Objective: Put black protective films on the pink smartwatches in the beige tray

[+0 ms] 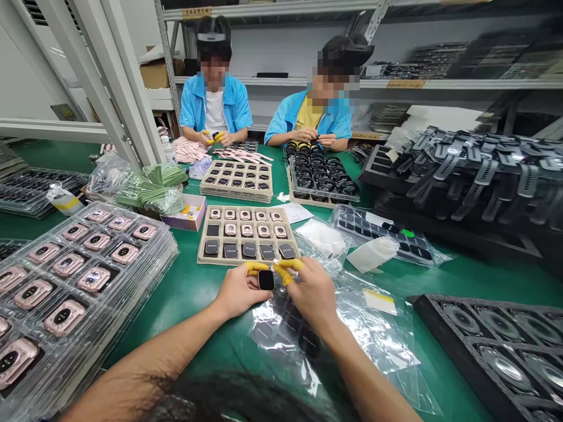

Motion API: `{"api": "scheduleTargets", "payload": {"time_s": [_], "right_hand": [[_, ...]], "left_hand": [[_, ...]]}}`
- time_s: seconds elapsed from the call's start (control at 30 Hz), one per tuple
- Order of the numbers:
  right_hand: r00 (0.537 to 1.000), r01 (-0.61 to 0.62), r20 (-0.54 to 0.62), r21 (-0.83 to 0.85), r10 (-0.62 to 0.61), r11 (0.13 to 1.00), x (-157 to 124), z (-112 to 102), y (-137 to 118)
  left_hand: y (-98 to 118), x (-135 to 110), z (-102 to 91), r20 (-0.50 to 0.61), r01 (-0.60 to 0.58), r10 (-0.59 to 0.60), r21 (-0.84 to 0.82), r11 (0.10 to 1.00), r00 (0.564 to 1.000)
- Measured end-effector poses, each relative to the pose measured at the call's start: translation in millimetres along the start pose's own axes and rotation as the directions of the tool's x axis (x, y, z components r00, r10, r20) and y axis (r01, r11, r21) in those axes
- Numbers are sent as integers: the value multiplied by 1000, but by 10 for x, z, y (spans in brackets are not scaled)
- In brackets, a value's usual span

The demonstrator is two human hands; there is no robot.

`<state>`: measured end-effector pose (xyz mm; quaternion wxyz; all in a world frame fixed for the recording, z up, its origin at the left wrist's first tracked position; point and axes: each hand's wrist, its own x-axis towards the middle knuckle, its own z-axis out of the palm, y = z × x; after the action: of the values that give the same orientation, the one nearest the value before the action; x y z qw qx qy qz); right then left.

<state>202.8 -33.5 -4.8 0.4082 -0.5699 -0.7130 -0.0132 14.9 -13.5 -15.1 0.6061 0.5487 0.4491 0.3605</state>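
My left hand (236, 291) holds a smartwatch body (266, 280) without a strap between thumb and fingers, its dark screen facing me. Yellow covers sit on some fingertips of both hands. Just right of the watch, my right hand (313, 291) is closed in a pinch on a small white piece (275, 265), perhaps a wipe; its kind is unclear. Beyond my hands lies a beige tray (203, 241) with pink watch bodies and dark square films in its cells. Beneath my right forearm is a clear plastic bag (303, 366) with dark square films in it.
Stacked clear trays (145, 287) of pink watch bodies stand at left. At right are a black foam tray (444, 346) and hanging black straps (475, 170). A white bottle (373, 253) lies beyond my right hand. Two people in blue work across the green table (189, 278).
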Motion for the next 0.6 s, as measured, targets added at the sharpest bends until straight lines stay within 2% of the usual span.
{"api": "scheduleTargets", "payload": {"time_s": [0.07, 0.2, 0.27, 0.33, 0.4, 0.53, 0.6], "right_hand": [[997, 18, -72, 30, -16, 999, 1, -25, 8], [992, 102, 61, 179, -115, 978, -30, 37, -80], [995, 53, 75, 90, -60, 995, -19, 65, -61], [1000, -30, -3, -37, 30, 999, 3, 57, 2], [998, -37, -54, -42, 34, 998, 13, 29, 45], [983, 149, 82, 146, -162, 978, -7, 18, -10], [986, 123, 101, 73, -130, 990, -6, 28, -29]], "left_hand": [[-2, 4, 4, -5, 2, -2, -11, 1000, 1000], [-10, 8, 0, 1, -44, 44, -2, 999, 999], [3, 2, -5, -8, -27, 26, -11, 1000, 1000], [22, -8, -9, -29, 19, -19, 0, 1000, 999], [33, -14, -10, -39, 41, -40, 22, 999, 998], [22, -6, -7, -13, 6, -6, 7, 1000, 1000], [17, -1, -6, -18, 9, -9, -4, 1000, 1000]]}}
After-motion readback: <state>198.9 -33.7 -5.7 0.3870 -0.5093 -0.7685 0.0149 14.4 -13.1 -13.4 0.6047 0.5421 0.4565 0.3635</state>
